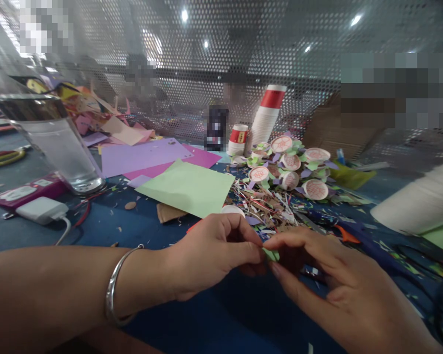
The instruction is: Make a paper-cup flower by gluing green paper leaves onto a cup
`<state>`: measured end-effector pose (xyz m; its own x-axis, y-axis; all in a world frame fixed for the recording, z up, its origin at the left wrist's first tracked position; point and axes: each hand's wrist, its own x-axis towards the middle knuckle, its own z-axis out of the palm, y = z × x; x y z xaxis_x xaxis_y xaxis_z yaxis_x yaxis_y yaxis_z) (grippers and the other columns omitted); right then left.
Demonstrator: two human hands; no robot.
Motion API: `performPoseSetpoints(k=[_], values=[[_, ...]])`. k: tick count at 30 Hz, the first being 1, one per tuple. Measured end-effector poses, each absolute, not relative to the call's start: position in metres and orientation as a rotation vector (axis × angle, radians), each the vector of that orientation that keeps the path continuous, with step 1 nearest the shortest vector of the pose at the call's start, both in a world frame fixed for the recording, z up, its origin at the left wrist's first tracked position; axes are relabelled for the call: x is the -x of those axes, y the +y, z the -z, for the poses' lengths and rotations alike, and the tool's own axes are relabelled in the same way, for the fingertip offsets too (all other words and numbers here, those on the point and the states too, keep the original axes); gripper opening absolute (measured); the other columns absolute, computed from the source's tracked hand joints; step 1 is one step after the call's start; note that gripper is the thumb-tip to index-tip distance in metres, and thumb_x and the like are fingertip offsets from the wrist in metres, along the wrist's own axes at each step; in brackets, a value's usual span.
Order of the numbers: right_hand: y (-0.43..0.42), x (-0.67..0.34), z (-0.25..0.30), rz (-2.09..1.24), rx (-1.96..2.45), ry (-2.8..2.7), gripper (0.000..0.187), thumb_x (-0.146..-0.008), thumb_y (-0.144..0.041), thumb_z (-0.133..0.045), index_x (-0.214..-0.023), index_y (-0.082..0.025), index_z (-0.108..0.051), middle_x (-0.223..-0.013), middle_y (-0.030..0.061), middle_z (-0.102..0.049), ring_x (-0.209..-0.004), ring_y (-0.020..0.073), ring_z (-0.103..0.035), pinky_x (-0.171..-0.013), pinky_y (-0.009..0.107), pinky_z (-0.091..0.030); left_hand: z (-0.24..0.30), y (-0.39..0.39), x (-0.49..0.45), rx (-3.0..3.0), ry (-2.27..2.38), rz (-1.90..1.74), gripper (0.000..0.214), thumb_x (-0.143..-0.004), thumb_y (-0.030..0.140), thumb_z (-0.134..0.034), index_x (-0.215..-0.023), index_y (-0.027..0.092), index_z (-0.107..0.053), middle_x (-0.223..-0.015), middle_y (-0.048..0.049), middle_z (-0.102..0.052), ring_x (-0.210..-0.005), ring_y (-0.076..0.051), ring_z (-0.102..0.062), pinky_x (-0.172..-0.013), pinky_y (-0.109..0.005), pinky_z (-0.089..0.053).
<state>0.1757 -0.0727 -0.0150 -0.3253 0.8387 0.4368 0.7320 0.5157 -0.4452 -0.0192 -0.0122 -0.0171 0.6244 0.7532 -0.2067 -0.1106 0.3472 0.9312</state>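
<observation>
Between the fingertips of both hands is a small piece of light green paper (pixel 270 254). My left hand (pixel 214 248), with a silver bangle (pixel 112 290) at the wrist, pinches its left side between thumb and fingers. The thumb and index finger of my right hand (pixel 328 280) close on its right side. Most of the piece is hidden by the fingers. Just beyond the hands lies a heap of paper scraps (pixel 264 201). A sheet of light green paper (pixel 188 186) lies behind my left hand, over purple paper (pixel 143 156).
Several small paper cups with green and purple cutouts (pixel 290 161) are piled at the back, beside a tall cup stack (pixel 265 120). A glass of water (pixel 61 142) and a white charger (pixel 42 210) stand left. Scissors (pixel 345 233) lie right, near another cup stack (pixel 421 201).
</observation>
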Motion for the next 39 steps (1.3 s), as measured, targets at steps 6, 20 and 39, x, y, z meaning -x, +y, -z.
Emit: performPoseSetpoints(k=[6, 20, 39], values=[[-0.0704, -0.1743, 0.0151, -0.177, 1.271, -2.117, 0.019, -0.093, -0.019, -0.061, -0.108, -0.03, -0.064, -0.093, -0.0044, -0.079, -0.076, 0.0126, -0.077, -0.064, 0.019, -0.06, 0.0166, -0.0118, 0.0186, -0.986, 0.667, -0.59, 0.019, -0.071, 0.017, -0.077, -0.073, 0.014, -0.058, -0.066, -0.0004, -0.069, -0.058, -0.006, -0.062, -0.059, -0.017, -0.047], [-0.0721, -0.1699, 0.0115, -0.108, 1.268, -2.073, 0.018, -0.09, -0.02, -0.06, -0.103, -0.029, -0.068, -0.091, -0.002, -0.082, -0.076, 0.015, -0.079, -0.062, 0.021, -0.061, 0.0175, -0.0125, 0.0193, -1.034, 0.632, -0.656, 0.024, -0.07, 0.015, -0.079, -0.076, 0.014, -0.056, -0.066, -0.0006, -0.07, -0.059, -0.006, -0.064, -0.058, -0.016, -0.049], [-0.0713, -0.1773, 0.015, -0.191, 1.338, -2.16, 0.017, -0.093, -0.022, -0.062, -0.106, -0.031, -0.068, -0.092, -0.0033, -0.08, -0.076, 0.0148, -0.077, -0.066, 0.024, -0.06, 0.0169, -0.0109, 0.0196, -1.002, 0.621, -0.595, 0.03, -0.069, 0.02, -0.087, -0.074, 0.014, -0.058, -0.067, 0.0002, -0.07, -0.06, -0.007, -0.065, -0.059, -0.018, -0.049]])
